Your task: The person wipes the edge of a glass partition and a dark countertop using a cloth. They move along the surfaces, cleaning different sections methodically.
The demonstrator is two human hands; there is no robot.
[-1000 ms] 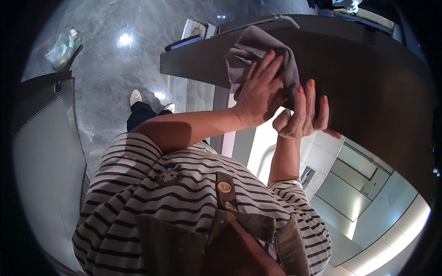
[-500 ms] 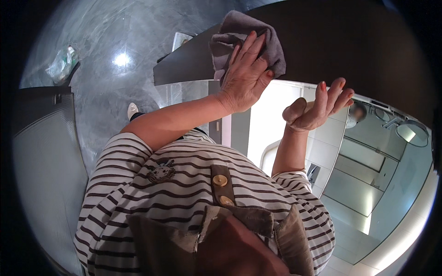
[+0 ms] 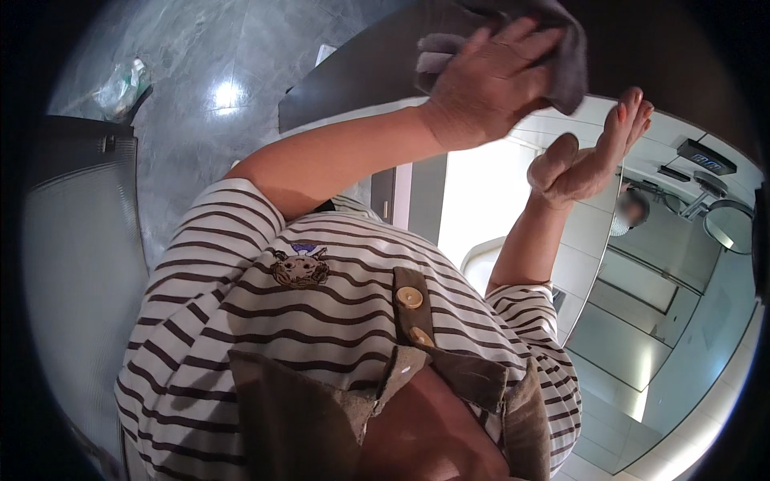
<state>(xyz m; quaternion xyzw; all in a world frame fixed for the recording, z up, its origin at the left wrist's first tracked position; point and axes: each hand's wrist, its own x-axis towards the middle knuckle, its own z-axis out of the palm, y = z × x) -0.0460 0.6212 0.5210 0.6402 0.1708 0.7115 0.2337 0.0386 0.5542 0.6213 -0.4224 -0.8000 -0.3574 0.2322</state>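
Observation:
My left hand reaches across in front of me and presses a grey-purple cloth against a dark, smooth surface. Its fingers lie fairly straight over the cloth, slightly blurred, and folds stick out past both sides of the hand. Farther right, my right hand is raised by the edge of the same surface. Its fingers are stretched out together, the thumb stands apart, and nothing is in it. Whether its fingertips touch the surface I cannot tell.
A large mirror covers the right side, with a round mirror and a small dark display unit near it. A grey panel stands at the left. On the shiny grey floor lies a clear plastic bag.
My left hand has slid the cloth to the right and farther up along the dark surface. My right hand has shifted right and slightly up, and the whole view has moved a little.

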